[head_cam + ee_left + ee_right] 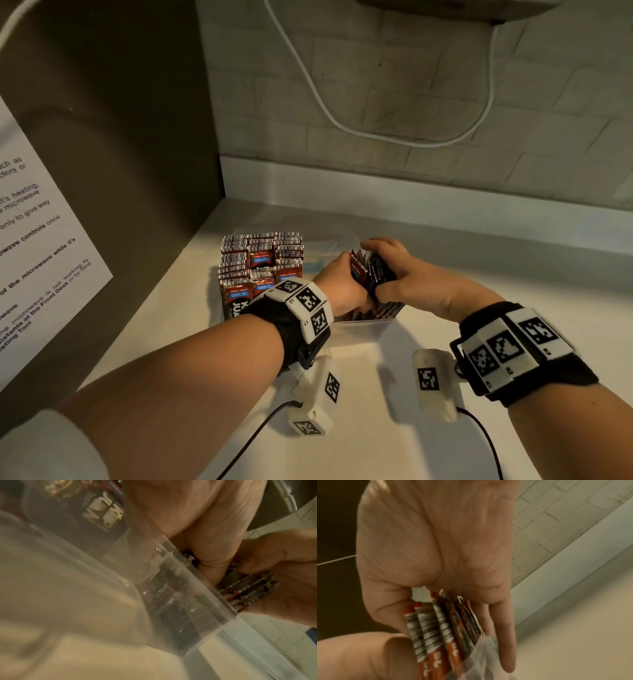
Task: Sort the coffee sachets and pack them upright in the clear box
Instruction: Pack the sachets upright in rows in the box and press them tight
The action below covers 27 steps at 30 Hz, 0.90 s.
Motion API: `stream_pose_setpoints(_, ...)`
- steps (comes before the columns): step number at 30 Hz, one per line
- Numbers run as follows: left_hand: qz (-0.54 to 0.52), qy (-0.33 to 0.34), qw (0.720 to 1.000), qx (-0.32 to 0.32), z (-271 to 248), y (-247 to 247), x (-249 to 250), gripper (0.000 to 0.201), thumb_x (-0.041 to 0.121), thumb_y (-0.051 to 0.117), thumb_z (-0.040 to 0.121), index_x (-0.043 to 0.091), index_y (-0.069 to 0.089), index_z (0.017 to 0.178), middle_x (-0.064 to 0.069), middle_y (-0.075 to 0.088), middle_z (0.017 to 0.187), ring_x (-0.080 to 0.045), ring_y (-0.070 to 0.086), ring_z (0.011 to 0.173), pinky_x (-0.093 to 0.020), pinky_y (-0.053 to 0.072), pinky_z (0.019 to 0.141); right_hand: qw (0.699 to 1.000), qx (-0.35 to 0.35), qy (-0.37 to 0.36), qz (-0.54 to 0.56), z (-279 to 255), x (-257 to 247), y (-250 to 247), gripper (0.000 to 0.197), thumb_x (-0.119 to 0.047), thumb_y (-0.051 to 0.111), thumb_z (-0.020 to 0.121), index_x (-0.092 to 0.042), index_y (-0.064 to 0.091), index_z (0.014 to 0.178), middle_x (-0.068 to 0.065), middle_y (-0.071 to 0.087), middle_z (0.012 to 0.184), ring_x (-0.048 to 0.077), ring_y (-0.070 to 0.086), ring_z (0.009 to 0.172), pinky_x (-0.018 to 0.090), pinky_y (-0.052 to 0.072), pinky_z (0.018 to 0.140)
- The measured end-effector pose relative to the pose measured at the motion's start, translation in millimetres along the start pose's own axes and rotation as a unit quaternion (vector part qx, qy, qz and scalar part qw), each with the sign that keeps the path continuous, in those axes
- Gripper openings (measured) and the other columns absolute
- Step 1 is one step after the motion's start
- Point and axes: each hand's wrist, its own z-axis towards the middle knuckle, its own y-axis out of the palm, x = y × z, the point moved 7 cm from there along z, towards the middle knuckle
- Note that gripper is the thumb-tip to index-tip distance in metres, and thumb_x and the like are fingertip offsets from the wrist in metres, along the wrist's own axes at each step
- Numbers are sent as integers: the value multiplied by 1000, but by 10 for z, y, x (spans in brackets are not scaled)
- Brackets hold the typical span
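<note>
Head view: a clear box stands on a pale counter in a corner formed by a dark panel on the left and a light brick-pattern wall behind. The left part of the box is filled with sachets standing upright in three rows; the count per row cannot be read. Over the right part, the left hand and the right hand are both clamped on one bundle of sachets, which stands partly down inside the box; the hands hide most of it. One white cable loops down the wall. One printed sheet is fixed to the dark panel. Both wrists carry black bands with white marker blocks. Left wrist view: the box wall crosses the frame and blurs what lies behind it; the left hand's fingers curl over the bundle's edges, with the right hand against the other side. Right wrist view: the right hand holds the bundle between thumb and fingers; at least three red-and-silver sachet edges show, the remainder too blurred to count.
</note>
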Motion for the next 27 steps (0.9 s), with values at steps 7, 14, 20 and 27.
stream_pose_setpoints(7,53,12,997,50,-15,-40,64,48,7,65,81,15,50,126,-6,60,116,-25,58,108,-32,47,87,998,44,-1,-38,26,-20,23,67,-7,55,89,-14,24,148,-5,14,151,14,38,118,21,39,88)
stream_pose_setpoints(14,72,-2,997,27,-7,1,76,63,0,69,76,17,47,132,-5,60,120,-26,57,111,-39,47,97,996,52,4,-66,45,-33,45,69,-5,57,87,-14,25,147,-4,11,154,21,37,128,23,36,90)
stream_pose_setpoints(20,43,-9,998,51,-39,-39,66,53,3,65,80,18,48,128,-5,61,117,-25,57,108,-38,48,95,994,62,-3,-95,57,-42,40,65,-4,59,85,-13,29,142,-3,18,149,14,41,109,17,39,79)
stream_pose_setpoints(27,30,-24,998,58,-60,-64,46,48,0,66,78,17,54,121,-6,63,114,-28,61,105,-45,54,90,991,79,-3,-112,70,-20,6,66,-6,52,91,-13,19,148,2,19,151,23,40,127,22,38,92)
